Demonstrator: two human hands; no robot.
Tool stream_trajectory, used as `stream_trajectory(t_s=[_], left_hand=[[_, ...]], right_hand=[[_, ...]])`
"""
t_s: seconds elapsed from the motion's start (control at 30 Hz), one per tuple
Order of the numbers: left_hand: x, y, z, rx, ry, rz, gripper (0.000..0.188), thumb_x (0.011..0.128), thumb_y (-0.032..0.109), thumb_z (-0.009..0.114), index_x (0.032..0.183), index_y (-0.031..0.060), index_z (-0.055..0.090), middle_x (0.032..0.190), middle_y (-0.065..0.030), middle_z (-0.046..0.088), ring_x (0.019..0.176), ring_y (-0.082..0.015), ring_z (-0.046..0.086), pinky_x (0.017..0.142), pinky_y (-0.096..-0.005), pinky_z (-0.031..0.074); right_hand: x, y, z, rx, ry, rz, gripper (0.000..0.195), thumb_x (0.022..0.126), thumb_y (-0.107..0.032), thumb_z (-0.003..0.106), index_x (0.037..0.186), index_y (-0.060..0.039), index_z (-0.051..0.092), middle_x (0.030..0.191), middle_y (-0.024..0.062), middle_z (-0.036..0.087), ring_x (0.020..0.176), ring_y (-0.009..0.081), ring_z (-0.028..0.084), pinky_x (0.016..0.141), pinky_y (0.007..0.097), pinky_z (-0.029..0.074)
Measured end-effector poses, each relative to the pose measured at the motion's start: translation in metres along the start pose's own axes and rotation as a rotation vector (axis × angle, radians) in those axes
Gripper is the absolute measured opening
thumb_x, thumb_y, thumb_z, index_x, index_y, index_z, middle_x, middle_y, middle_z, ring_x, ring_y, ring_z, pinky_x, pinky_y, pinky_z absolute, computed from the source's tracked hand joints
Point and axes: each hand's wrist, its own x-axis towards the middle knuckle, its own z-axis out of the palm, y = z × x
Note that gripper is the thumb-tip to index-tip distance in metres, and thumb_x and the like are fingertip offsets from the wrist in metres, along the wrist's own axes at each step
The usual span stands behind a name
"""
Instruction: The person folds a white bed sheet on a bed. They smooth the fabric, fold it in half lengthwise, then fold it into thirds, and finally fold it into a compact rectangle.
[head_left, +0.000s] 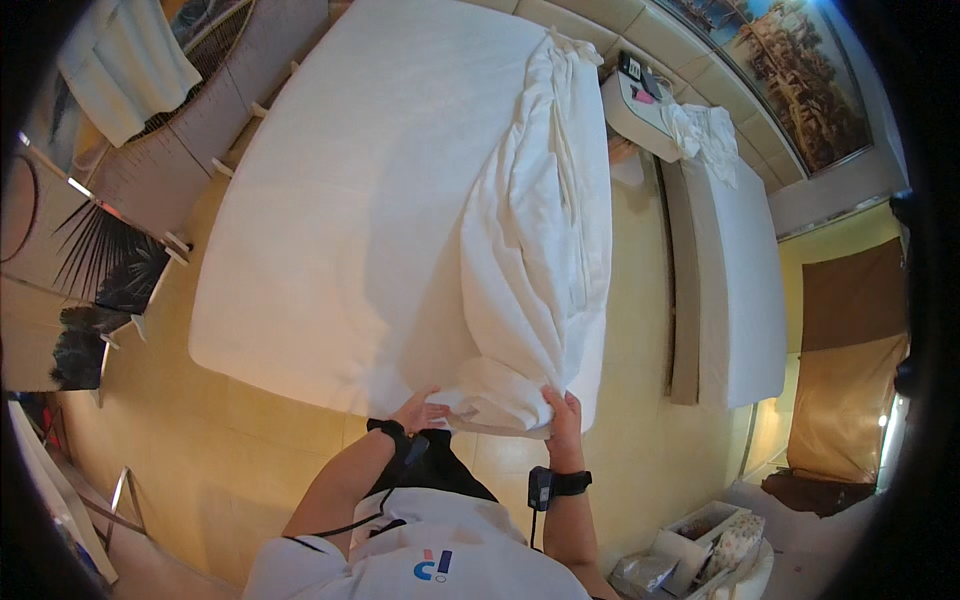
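Note:
A white sheet or cover (517, 247) lies in long, loose folds along the right side of a large bed. The bed is covered in smooth white cloth (322, 210). At the foot of the bed, my right hand (564, 414) grips the near end of the bunched cloth at its right corner. My left hand (418, 412) is at the left side of the same bundle, thumb and fingers apart, its fingertips at the cloth's edge. Both wrists wear black straps, with a small device and cable on the right one.
Past a strip of tiled floor (637, 300) stands a second, narrower white bed (746, 300). A nightstand (637, 112) with small items sits between the beds' heads. Boxes and bags (697, 547) are at lower right. A metal-legged stand (120, 502) is at lower left.

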Motion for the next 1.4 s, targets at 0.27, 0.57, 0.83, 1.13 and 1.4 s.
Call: stream_trajectory(t_s=[0.27,0.57,0.83,1.13,1.4], left_hand=[[0.023,0.031,0.03,0.089,-0.177,0.174,0.069,0.085,0.03,0.063,0.14,0.0227,0.024,0.12,-0.0182,0.049,0.106,-0.0289,0.054,0.087,-0.0414,0.047],[0.08,0.012,0.042,0.84,0.164,0.604,0.023,0.081,0.002,0.058,0.103,0.0056,0.06,0.09,-0.0105,0.065,0.081,-0.0179,0.062,0.064,-0.0309,0.05],[-0.169,0.117,0.024,0.317,0.405,1.675,0.024,0.078,-0.007,0.051,0.07,0.0054,0.033,0.068,-0.0011,0.041,0.067,-0.01,0.038,0.062,-0.0215,0.034],[-0.366,0.076,0.108,0.669,0.669,2.26,0.034,0.088,0.003,0.056,0.07,0.01,0.027,0.068,0.0022,0.031,0.063,-0.0079,0.028,0.061,-0.0199,0.028],[-0.274,-0.068,0.18,0.802,0.406,1.859,0.027,0.076,-0.005,0.054,0.066,0.0091,0.034,0.066,0.0033,0.032,0.064,-0.0085,0.032,0.058,-0.0227,0.028]], right_hand=[[-0.026,-0.029,0.001,0.03,0.023,-0.004,0.024,0.084,-0.01,0.061,0.106,0.0011,0.061,0.098,0.0084,0.066,0.085,0.0158,0.063,0.075,0.0288,0.05],[-0.039,-0.022,-0.012,-0.112,0.111,-0.031,0.022,0.086,-0.016,0.063,0.096,0.0038,0.065,0.088,0.005,0.066,0.075,0.0089,0.059,0.066,0.0236,0.046],[-0.04,0.025,-0.039,-0.444,0.03,-0.107,0.028,0.084,-0.025,0.066,0.079,0.0019,0.068,0.07,-0.0015,0.06,0.065,0.0073,0.051,0.06,0.0231,0.041],[-0.122,-0.086,-0.213,-0.114,0.475,-0.47,0.023,0.076,-0.01,0.066,0.098,-0.0061,0.061,0.091,0.0007,0.059,0.081,0.01,0.054,0.072,0.0251,0.044],[-0.161,-0.185,-0.336,-0.089,0.355,-0.772,0.043,0.067,0.004,0.049,0.108,-0.0067,0.054,0.093,0.0022,0.054,0.08,0.0111,0.052,0.069,0.0203,0.042]])
